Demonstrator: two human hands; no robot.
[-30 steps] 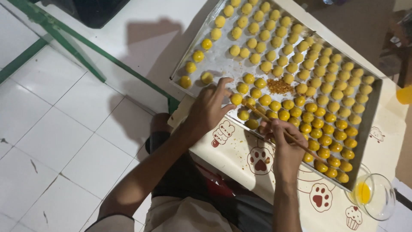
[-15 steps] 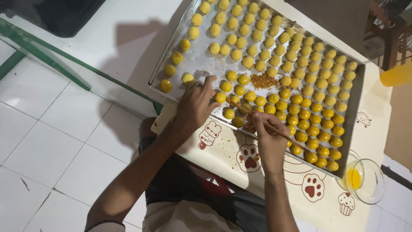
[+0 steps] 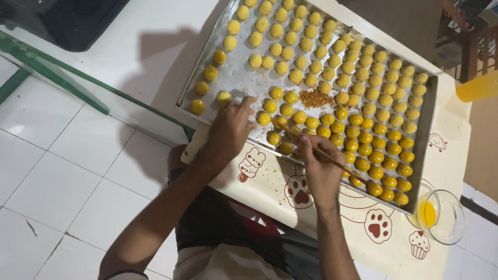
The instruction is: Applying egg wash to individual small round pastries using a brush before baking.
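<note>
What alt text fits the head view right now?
A person's right hand holds a thin brush over yellow dough balls on a metal baking tray, left hand resting on the tray; a glass bowl of yolk sits nearby.

One view only: the head camera is looking almost straight down from above the person's shoulders, tilted slightly forward. It is sitting close enough that both forearms are entering from the bottom edge and running up to mid-frame. The baking tray point(image 3: 425, 129) is lying diagonally across the upper right, its far corner cut off by the top edge. The white tiled floor point(image 3: 57, 171) is filling the left side; the person's lap is showing at bottom centre. No second view is sharing the scene.
</note>
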